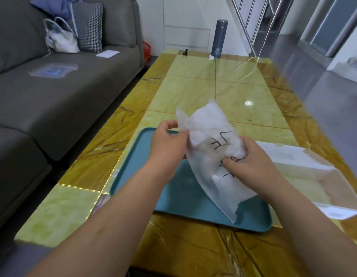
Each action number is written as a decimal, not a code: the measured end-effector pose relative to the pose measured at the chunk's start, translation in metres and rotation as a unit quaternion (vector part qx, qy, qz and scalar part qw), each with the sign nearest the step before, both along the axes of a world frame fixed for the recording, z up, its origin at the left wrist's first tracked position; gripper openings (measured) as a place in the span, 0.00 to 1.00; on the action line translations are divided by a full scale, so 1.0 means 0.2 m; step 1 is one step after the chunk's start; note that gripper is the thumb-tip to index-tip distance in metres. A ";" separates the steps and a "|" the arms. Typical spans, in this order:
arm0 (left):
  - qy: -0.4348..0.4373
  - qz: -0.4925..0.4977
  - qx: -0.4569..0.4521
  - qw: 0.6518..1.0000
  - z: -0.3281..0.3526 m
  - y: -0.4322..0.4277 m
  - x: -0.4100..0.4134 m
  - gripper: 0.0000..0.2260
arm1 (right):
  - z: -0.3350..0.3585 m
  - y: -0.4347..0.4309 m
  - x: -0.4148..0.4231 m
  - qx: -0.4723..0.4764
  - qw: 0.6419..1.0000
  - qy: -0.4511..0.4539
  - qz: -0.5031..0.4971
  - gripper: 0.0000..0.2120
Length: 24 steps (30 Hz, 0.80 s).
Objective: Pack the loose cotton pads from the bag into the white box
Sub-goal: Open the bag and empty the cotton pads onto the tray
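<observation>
A frosted white plastic bag [209,124] with black handwriting is held tilted above a teal tray [185,198]. White cotton pads show faintly through the bag's film. My left hand [167,144] pinches the bag's upper left edge. My right hand [251,162] grips the bag's right side around the middle. The bag's lower corner rests on the tray. The white box [313,174] lies open on the table just right of the tray, partly behind my right forearm.
The tray sits on a glossy yellow-green and brown table [229,86]. A tall grey bottle [219,39] and a small black object [185,52] stand at the far end. A grey sofa [53,96] runs along the left; grey floor lies to the right.
</observation>
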State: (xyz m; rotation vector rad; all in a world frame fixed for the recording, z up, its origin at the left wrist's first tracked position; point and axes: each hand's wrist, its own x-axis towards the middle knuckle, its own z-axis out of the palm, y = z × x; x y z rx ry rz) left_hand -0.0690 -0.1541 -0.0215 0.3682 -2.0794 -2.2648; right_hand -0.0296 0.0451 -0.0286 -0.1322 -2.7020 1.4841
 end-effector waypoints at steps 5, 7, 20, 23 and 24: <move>0.021 -0.017 -0.005 1.000 0.02 -0.01 0.03 0.12 | 0.00 0.00 0.03 0.001 1.000 0.005 -0.004 0.17; -0.005 -0.026 0.014 1.000 0.03 -0.01 0.06 0.08 | 0.00 -0.01 0.03 -0.028 0.999 0.008 -0.027 0.17; -0.015 0.012 -0.027 0.999 -0.02 -0.08 0.01 0.07 | -0.02 -0.07 0.06 0.062 0.994 0.061 0.065 0.30; 0.087 0.006 -0.090 0.992 0.06 -0.06 0.01 0.05 | -0.02 -0.09 0.05 0.130 0.982 0.132 0.030 0.35; 0.115 -0.012 -0.100 0.988 0.08 -0.04 0.02 0.05 | 0.01 -0.10 0.06 0.141 0.977 0.161 0.016 0.35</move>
